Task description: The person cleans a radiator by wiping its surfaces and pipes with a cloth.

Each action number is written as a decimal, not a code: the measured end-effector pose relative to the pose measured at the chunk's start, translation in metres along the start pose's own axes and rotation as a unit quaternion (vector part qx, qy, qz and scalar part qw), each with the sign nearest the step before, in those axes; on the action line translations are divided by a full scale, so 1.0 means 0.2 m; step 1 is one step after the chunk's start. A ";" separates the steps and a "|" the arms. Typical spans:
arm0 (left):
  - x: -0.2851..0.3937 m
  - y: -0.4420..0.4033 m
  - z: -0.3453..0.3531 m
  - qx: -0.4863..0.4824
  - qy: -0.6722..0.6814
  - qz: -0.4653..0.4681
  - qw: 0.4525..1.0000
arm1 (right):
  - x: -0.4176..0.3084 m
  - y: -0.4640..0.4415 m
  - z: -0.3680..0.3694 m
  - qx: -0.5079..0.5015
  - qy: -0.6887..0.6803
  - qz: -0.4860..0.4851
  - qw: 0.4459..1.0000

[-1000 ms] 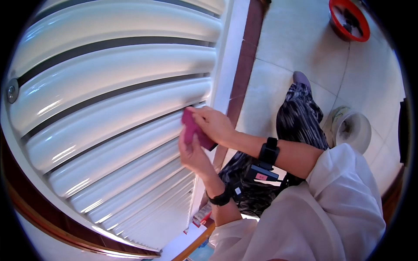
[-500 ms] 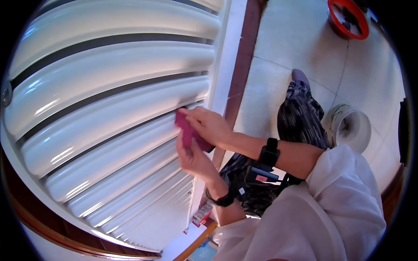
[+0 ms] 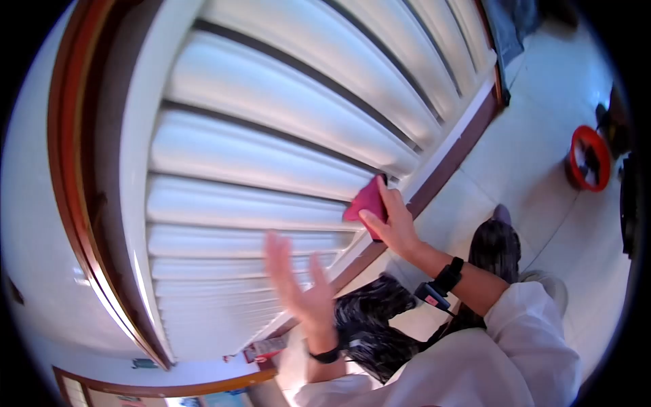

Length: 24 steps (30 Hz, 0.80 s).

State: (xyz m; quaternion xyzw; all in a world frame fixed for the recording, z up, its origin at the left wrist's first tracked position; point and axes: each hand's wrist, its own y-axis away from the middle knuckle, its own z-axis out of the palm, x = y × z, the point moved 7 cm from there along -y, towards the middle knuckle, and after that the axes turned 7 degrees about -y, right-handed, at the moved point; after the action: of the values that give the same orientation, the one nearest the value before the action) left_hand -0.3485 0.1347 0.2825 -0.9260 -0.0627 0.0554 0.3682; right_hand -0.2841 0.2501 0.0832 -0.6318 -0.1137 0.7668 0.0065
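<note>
R hand (image 3: 399, 225) has a pinch grip, thumb vs. fingers, on a soft dark-pink cloth (image 3: 368, 205); a dark edge shows behind it, can't tell what. Cloth is bunched at the ends of the glossy white curved slats (image 3: 258, 146), just beside their flat white frame (image 3: 444, 150). L hand (image 3: 305, 293), blurred, is open w/ fingers spread, apart from the cloth & in front of the slats' narrower-looking rows. Black strap w/ small box (image 3: 437, 288) on R forearm, plain black band (image 3: 325, 355) on L wrist. Below the frame: dark maroon strip (image 3: 456, 149), then pale tile floor (image 3: 536, 156) w/ round red plastic basin (image 3: 588, 159), dark & pale items inside.
</note>
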 end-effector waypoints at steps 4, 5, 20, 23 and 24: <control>-0.12 0.08 -0.52 0.080 -0.109 0.024 0.991 | -0.23 0.00 0.05 -0.025 0.063 -0.146 0.987; -0.16 0.16 -0.59 0.073 -0.118 0.016 0.990 | -0.27 -0.02 0.05 -0.007 0.077 -0.176 0.981; -0.78 1.28 -0.51 -0.020 0.081 -0.373 0.924 | -0.83 -0.15 0.19 0.085 0.198 -0.315 0.924; -0.79 1.35 -0.49 -0.007 0.095 -0.366 0.926 | -0.44 -0.07 0.12 0.071 0.247 -0.227 0.939; -0.77 1.36 -0.50 -0.001 0.100 -0.366 0.925 | -0.40 -0.06 0.10 0.072 0.248 -0.233 0.937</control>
State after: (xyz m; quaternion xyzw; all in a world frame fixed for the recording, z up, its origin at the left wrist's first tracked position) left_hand -0.4653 -0.1531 0.1750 -0.8399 -0.3601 -0.1758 0.3661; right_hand -0.2890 0.2450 0.1669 -0.7557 -0.1970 0.5685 0.2587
